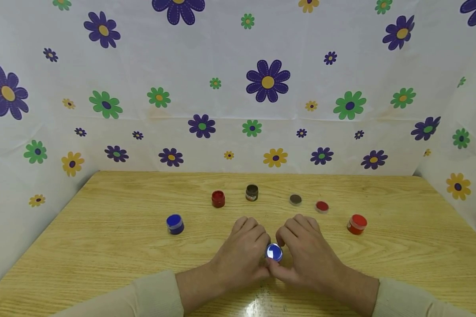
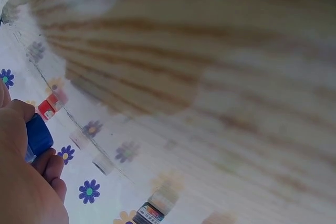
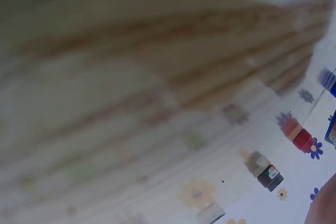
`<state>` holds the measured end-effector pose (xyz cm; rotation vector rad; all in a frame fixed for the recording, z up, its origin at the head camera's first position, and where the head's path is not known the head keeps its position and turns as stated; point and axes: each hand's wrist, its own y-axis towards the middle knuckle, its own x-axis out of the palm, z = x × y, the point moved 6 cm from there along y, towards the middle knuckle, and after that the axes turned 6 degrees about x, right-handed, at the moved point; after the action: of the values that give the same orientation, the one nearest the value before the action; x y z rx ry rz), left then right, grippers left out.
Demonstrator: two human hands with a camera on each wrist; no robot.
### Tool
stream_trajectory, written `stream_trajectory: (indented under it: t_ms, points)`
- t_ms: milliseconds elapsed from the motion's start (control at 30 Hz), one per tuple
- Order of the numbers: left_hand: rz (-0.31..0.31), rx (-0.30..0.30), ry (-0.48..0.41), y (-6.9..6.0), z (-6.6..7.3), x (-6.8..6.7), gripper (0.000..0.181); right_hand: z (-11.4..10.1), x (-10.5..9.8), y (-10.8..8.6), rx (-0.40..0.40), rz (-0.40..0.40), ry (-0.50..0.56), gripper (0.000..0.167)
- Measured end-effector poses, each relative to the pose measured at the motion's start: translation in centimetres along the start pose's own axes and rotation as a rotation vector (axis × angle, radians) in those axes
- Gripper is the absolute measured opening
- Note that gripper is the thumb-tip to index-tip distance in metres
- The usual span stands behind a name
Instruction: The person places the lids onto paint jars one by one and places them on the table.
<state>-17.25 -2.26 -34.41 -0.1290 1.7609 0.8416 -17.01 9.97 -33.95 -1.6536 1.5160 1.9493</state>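
A small blue jar (image 1: pixel 274 252) is held between both hands near the front middle of the table. My left hand (image 1: pixel 242 253) grips it from the left side, fingers curled. From the right, my right hand (image 1: pixel 311 253) pinches it, with the thumb along its near side. In the left wrist view the blue jar (image 2: pixel 39 136) sits between the thumb and fingers of the left hand (image 2: pixel 26 166). The right wrist view shows part of the right hand (image 3: pixel 323 203) at the edge, beside the blue jar (image 3: pixel 331 131).
Behind the hands stand an open dark red jar (image 1: pixel 218 199) and an open dark jar (image 1: pixel 251 193). A dark lid (image 1: pixel 295 200) and a red lid (image 1: pixel 322 207) lie right of them. A blue jar (image 1: pixel 175 224) is at left, a red jar (image 1: pixel 357 224) at right.
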Motion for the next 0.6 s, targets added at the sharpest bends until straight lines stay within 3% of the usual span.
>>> stream_trajectory:
  t_ms: [600]
  points:
    - [-0.019,-0.028,-0.047,-0.02,-0.11,-0.11,0.043,-0.29,0.0,-0.01,-0.019,0.0,0.021,0.025]
